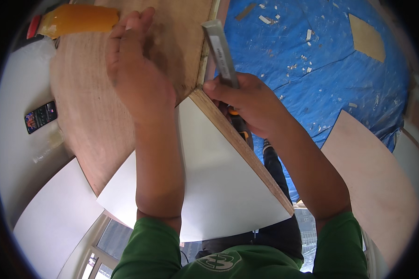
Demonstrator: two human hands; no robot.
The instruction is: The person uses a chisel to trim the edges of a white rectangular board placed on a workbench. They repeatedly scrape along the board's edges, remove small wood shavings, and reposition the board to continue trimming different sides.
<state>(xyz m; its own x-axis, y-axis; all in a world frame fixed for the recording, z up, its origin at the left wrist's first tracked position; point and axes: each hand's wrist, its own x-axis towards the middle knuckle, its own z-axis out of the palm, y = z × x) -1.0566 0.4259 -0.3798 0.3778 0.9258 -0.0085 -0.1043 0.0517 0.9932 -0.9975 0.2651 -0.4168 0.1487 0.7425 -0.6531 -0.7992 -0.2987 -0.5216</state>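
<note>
My left hand (132,65) rests on the plywood surface (172,32) with slightly curved fingers, beside a white board (209,172) with a raw wooden edge. My right hand (249,100) grips a narrow grey bar (221,51) at the board's upper corner, thumb across its lower end. A black and orange tool (242,126) shows below my right fingers, partly hidden; whether I hold it too, I cannot tell.
An orange bottle (79,21) lies at top left, a phone (40,116) below it. Another white board (56,214) is at lower left. A blue sheet (307,97) with scraps covers the floor on the right, beside a pale board (372,186).
</note>
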